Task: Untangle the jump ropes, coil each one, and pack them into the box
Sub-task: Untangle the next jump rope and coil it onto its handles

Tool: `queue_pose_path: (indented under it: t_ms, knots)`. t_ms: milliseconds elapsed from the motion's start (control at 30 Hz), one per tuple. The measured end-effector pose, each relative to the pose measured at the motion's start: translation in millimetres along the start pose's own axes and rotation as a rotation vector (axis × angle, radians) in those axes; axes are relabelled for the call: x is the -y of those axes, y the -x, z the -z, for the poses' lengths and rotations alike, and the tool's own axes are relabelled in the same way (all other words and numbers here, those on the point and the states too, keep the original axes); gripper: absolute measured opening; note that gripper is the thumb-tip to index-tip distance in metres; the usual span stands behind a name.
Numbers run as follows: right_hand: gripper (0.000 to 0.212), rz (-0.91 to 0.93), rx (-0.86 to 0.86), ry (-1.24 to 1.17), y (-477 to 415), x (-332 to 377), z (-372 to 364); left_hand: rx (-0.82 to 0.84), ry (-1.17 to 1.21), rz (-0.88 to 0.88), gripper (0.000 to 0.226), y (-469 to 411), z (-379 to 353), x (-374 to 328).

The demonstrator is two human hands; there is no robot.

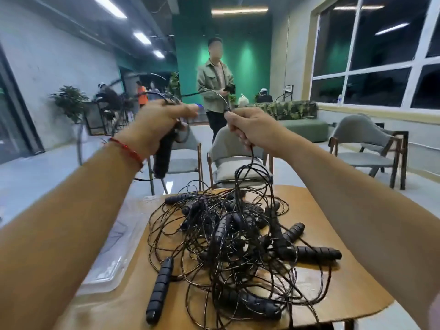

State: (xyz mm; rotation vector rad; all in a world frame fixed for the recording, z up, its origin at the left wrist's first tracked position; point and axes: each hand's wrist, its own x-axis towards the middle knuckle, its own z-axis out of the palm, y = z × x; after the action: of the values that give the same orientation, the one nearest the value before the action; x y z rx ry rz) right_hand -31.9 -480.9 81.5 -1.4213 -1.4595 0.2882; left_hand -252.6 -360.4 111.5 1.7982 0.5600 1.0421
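Note:
A tangled heap of black jump ropes (238, 241) with ribbed black handles lies on the wooden table (333, 294). Both my hands are raised above it. My left hand (159, 125) grips a black handle (164, 156) that hangs down from the fist, together with loops of thin cord. My right hand (250, 129) pinches the thin black cord (252, 158); the cord runs down from it into the heap and arcs up over toward the left hand. A clear plastic box (114, 253) lies at the table's left side, partly behind my left forearm.
Two grey chairs (228, 160) stand just beyond the table, another chair (366, 148) at the right. A person in a green jacket (214, 84) stands a few metres ahead. A potted plant (71, 103) is at the left wall, windows at the right.

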Motion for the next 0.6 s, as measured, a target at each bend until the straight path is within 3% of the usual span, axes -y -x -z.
queue_pose_path:
  t_ms: [100, 167, 267, 367, 500, 600]
  knots:
    - [0.033, 0.072, -0.078, -0.041, -14, 23, -13, 0.206, -0.042, -0.013, 0.026, 18, -46, 8]
    - [0.032, 0.11, -0.153, -0.118, -22, 38, -17, 0.28, 0.038, 0.017, 0.016, 23, -65, 13]
    - [0.035, 0.148, -0.179, -0.188, -32, 54, -14, 0.331, -0.047, 0.071, 0.011, 32, -83, 15]
    - [0.035, 0.157, -0.2, -0.181, -34, 56, -6, 0.221, -0.078, 0.09, 0.022, 27, -89, 18]
    - [0.037, 0.082, -0.274, -0.078, -13, 35, -5, 0.079, 0.09, 0.075, 0.031, 7, -72, 7]
    - [0.016, -0.008, -0.157, -0.023, 11, 9, -16, 0.078, 0.121, 0.062, 0.027, -3, -51, -10]
